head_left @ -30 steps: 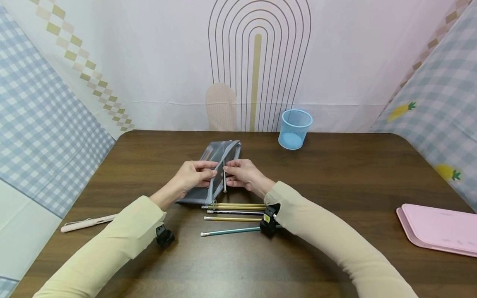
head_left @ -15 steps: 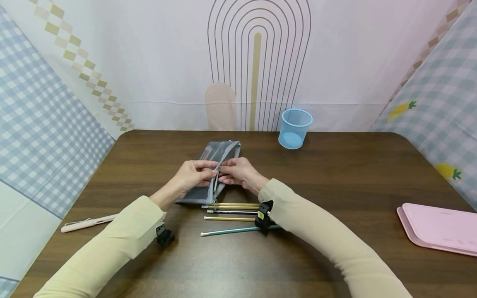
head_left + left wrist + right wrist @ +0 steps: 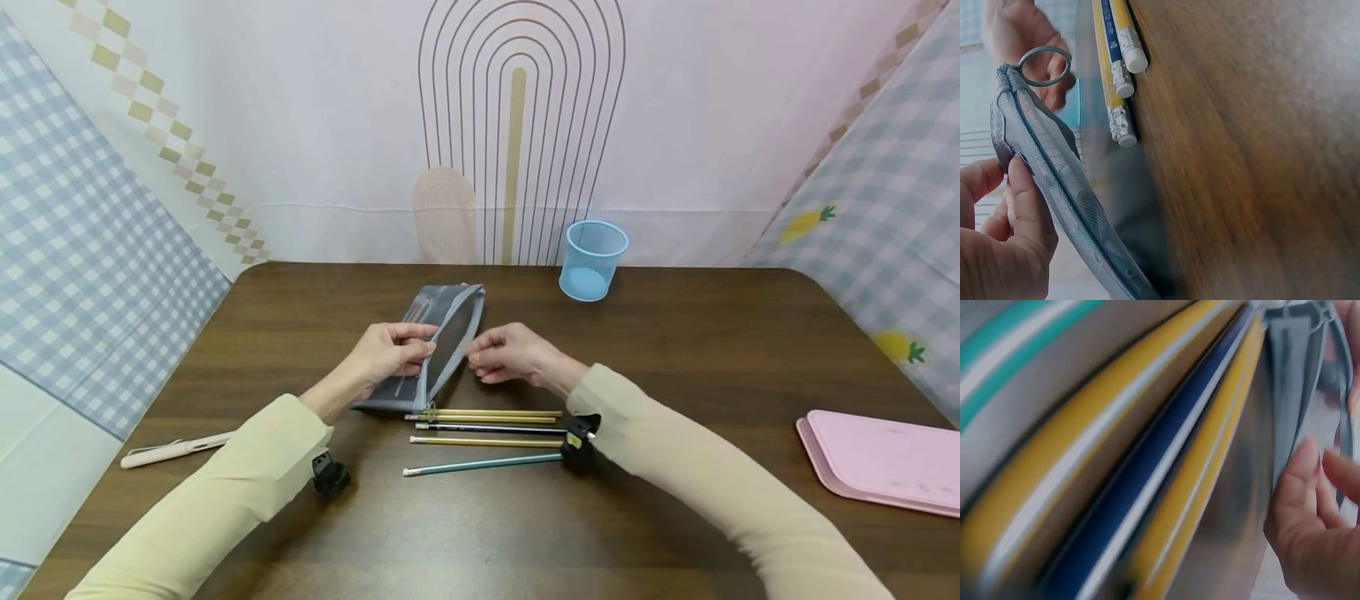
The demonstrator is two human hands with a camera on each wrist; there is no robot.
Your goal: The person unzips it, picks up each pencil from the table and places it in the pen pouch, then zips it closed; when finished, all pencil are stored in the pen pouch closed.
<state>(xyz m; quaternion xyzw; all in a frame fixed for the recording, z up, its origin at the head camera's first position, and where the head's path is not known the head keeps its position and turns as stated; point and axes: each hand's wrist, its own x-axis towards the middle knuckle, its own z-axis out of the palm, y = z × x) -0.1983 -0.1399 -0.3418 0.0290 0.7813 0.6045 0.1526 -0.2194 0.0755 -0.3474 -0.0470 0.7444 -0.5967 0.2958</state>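
Observation:
My left hand (image 3: 393, 354) pinches the near lip of a grey mesh zip pouch (image 3: 390, 394) between thumb and fingers, and the pouch's mouth gapes. A metal ring (image 3: 1047, 65) hangs at the end of its zip. Slender pencil-like shapes show dimly through the mesh. My right hand (image 3: 513, 354) is just right of the mouth, fingers loosely bent with nothing between them, fingertips right at the pouch's far lip. Below lie several pencils with white erasers: a teal pencil (image 3: 480, 465), a dark blue pencil (image 3: 487, 428) and yellow-gold pencils (image 3: 487, 442).
A blue mesh pencil cup (image 3: 592, 262) stands at the table's back edge. To the right lies a pink flat case (image 3: 888, 458). A white pen (image 3: 176, 449) lies left, partly behind the left sleeve. Patterned cloths hang around the brown wooden table (image 3: 675, 358).
My right hand pushed a pencil into the pouch, let go of it and drew back to the right. My left hand keeps its hold on the lip, and the mouth looks wider.

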